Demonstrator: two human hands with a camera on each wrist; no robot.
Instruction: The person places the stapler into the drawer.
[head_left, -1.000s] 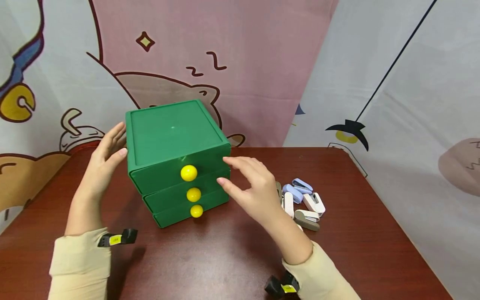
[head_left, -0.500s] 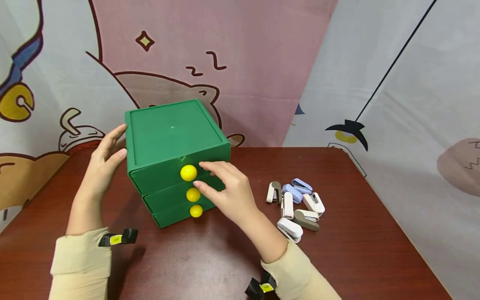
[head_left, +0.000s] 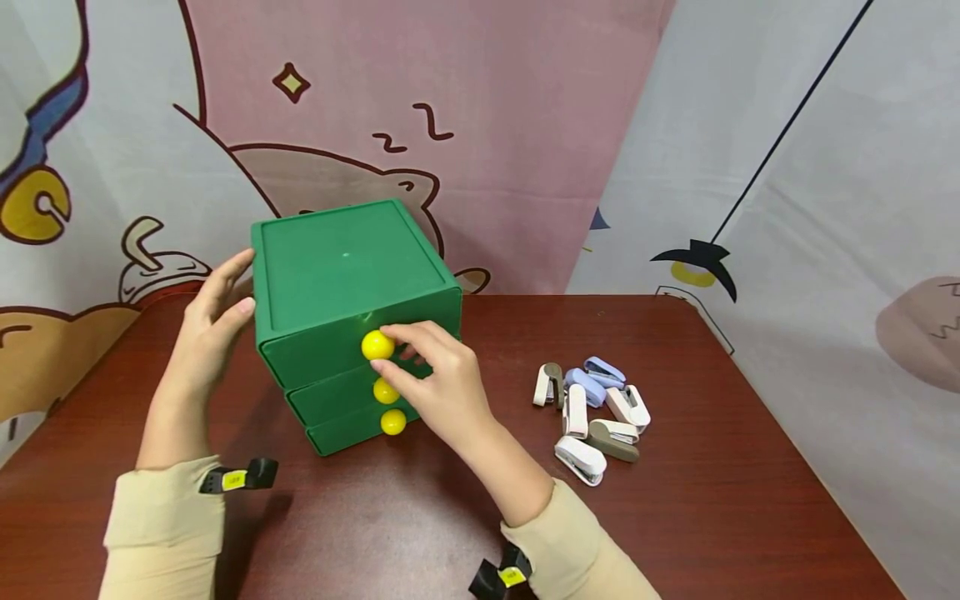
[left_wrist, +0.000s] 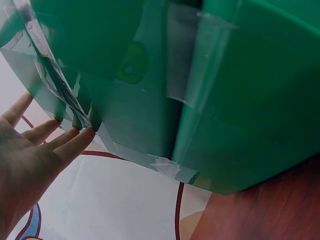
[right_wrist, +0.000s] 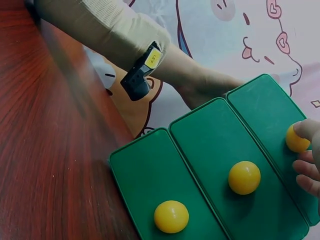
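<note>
pinches the top yellow knob (head_left: 375, 345) between thumb and forefinger of the right hand (head_left: 442, 375), with the remaining fingers (right_wrist: 309, 184) loosely bent close behind. directly below, down the front of the green drawer unit (head_left: 337, 308), a middle knob (head_left: 386, 392) partly covered by the thumb in the head view, then a bottom knob (head_left: 393, 422), both yellow and round too. upright on the reddish-brown tabletop (head_left: 712, 500), left of centre and turned slightly, the unit itself, with three closed drawers one above another. rests the left hand (head_left: 202, 333) at the unit's left side, with straight, spread fingers and with fingertips against the side's edge in the left wrist view; on that same side, a strip of clear tape (left_wrist: 182, 55). to the right of the unit, well apart from it, a loose cluster of small staplers (head_left: 576, 408) in white, pale blue and grey-brown. on both arms, cream sleeves (head_left: 165, 525) and black wrist cameras (head_left: 258, 472) with yellow labels. behind everything, a cartoon-printed cloth (head_left: 510, 125), partly pink, partly pale grey.
</note>
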